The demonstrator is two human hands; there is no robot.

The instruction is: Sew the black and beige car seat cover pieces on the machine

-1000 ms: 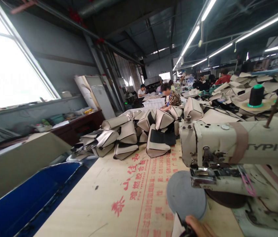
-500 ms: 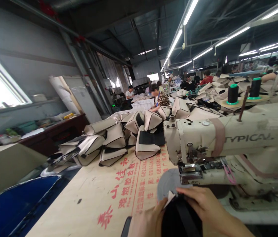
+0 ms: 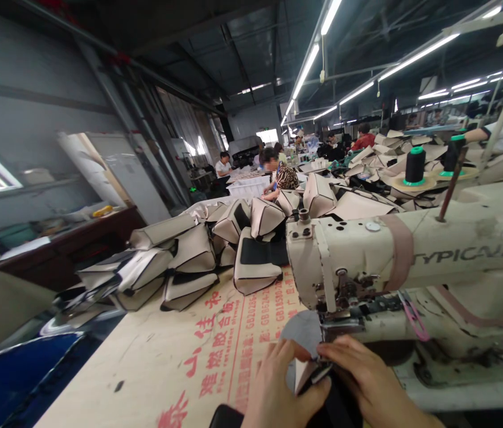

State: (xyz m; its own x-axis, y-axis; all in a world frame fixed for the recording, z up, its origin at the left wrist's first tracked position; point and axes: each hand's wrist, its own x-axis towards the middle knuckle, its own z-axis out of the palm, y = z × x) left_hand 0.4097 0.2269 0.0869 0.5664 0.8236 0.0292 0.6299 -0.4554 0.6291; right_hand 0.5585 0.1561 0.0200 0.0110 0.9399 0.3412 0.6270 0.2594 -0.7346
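Note:
My left hand (image 3: 285,392) and my right hand (image 3: 365,383) meet at the bottom edge, just in front of the head of a cream sewing machine (image 3: 394,255). Both pinch a workpiece (image 3: 307,371) made of a beige edge and black fabric. It lies against a grey round piece (image 3: 300,333) under the machine's presser foot. My fingers are curled shut on the fabric.
Beige and black sewn covers (image 3: 198,249) are piled on the wooden table (image 3: 180,356) with red print. Thread cones (image 3: 414,166) stand behind the machine. A blue bin (image 3: 6,380) is at lower left. Other people sit at stations further back.
The view has swung right and down. My left hand came into view and both hands moved the black and beige piece up to the machine's foot.

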